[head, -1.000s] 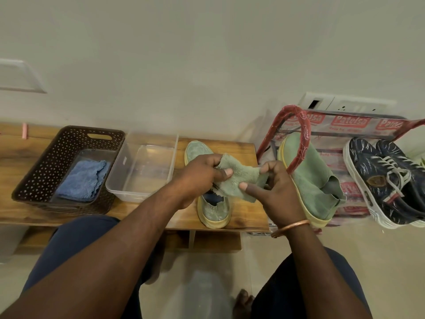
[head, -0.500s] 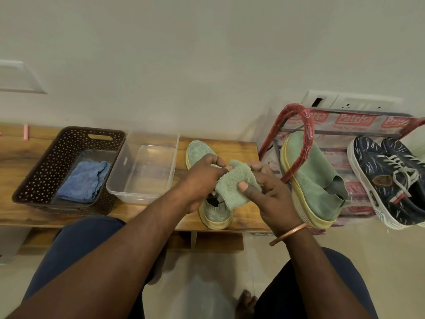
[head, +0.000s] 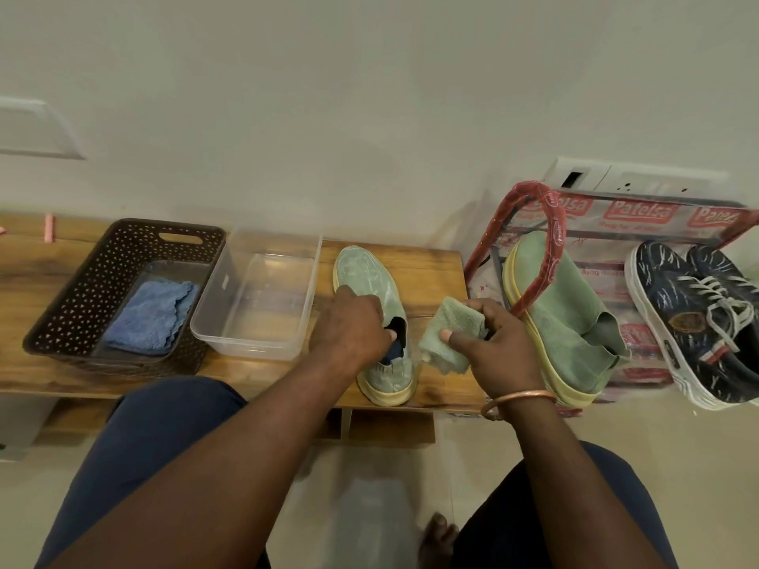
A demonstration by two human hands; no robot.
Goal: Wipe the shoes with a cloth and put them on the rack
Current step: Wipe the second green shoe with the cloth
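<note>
Resting on the bench (head: pixel 435 264), toe toward 12 o'clock: shoe (head: pixel 367 289), likely light, soft knit upper, stiffer sole; best held at the collar, where the left hand (head: pixel 353 332) curls its fingers. Cloth (head: pixel 445 338), limp, at its 3 o'clock, pinched by the right hand (head: pixel 499 351).

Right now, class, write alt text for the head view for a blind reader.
A person's left hand grips a green slip-on shoe on a wooden bench, while the right hand holds a green cloth beside it. The matching shoe rests on the red rack.
</note>
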